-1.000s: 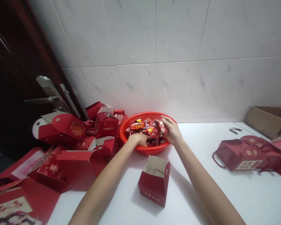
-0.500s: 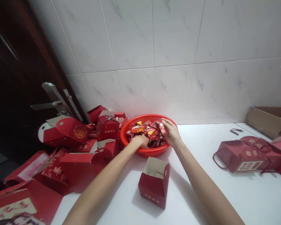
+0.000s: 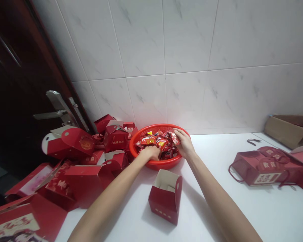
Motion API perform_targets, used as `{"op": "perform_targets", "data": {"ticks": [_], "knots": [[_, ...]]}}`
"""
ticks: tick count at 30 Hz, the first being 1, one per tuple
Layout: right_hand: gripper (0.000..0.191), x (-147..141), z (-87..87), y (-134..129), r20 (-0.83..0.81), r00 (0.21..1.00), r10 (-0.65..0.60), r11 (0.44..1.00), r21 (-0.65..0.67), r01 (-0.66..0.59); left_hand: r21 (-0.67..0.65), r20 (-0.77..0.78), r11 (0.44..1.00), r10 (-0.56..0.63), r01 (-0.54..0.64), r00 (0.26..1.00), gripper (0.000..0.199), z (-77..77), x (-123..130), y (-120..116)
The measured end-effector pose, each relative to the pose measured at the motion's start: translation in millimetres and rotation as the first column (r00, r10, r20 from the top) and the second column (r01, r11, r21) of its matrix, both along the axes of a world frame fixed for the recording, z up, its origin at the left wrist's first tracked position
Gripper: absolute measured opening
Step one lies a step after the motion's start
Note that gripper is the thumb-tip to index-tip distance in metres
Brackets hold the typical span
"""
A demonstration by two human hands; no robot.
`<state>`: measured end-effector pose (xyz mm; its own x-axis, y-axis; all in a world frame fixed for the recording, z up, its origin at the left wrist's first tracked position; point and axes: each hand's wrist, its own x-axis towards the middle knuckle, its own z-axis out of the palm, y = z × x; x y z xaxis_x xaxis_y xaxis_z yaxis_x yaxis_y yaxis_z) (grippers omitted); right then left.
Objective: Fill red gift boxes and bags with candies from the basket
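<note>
A red plastic basket (image 3: 166, 164) full of red-wrapped candies (image 3: 162, 143) stands against the wall. My left hand (image 3: 153, 153) reaches into its near left side, fingers down among the wrappers and hidden from view. At the basket's right side, my right hand (image 3: 185, 143) is closed on a red candy packet (image 3: 174, 137) with white marks, held above the others. Between my forearms, in front of the basket, an open red gift box (image 3: 164, 205) stands upright on the white table, its pale inside showing.
Many red boxes (image 3: 86, 181) are heaped on the left, beside a dark door (image 3: 20, 84) with a metal handle. Closed red boxes with cords (image 3: 265, 168) sit on the right. Behind them are a cardboard box (image 3: 288, 131) and a short dark strap (image 3: 254, 141). A tiled wall (image 3: 146, 67) bounds the back.
Both hands stay at the basket, with the right still on the packet. The view has shifted very slightly; nothing else has visibly moved.
</note>
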<state>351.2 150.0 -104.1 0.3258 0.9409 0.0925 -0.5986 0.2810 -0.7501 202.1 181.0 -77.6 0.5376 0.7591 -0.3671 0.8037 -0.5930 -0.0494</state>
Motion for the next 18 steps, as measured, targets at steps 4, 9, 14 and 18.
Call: {"op": "perform_targets", "data": {"ticks": [4, 9, 14, 18], "knots": [[0.029, 0, 0.3, 0, 0.005, 1.0, 0.005, 1.0, -0.003, -0.005, -0.009, -0.032, 1.0, 0.029, -0.029, 0.999, 0.041, -4.8, 2, 6], [0.027, 2, -2.3, 2, 0.008, 1.0, 0.02, 1.0, -0.006, -0.02, 0.024, -0.027, 0.999, 0.03, -0.029, 0.999, 0.038, -8.2, 6, 6], [0.023, 2, -3.3, 4, -0.016, 1.0, 0.014, 1.0, 0.002, -0.014, 0.038, 0.068, 0.998, -0.043, 0.04, 0.997, 0.026, -7.3, -5, 11], [0.022, 2, -3.1, 5, -0.021, 1.0, 0.006, 1.0, 0.015, -0.006, -0.079, 0.432, 0.994, -0.035, 0.076, 0.901, 0.018, -8.9, -26, 27]]}}
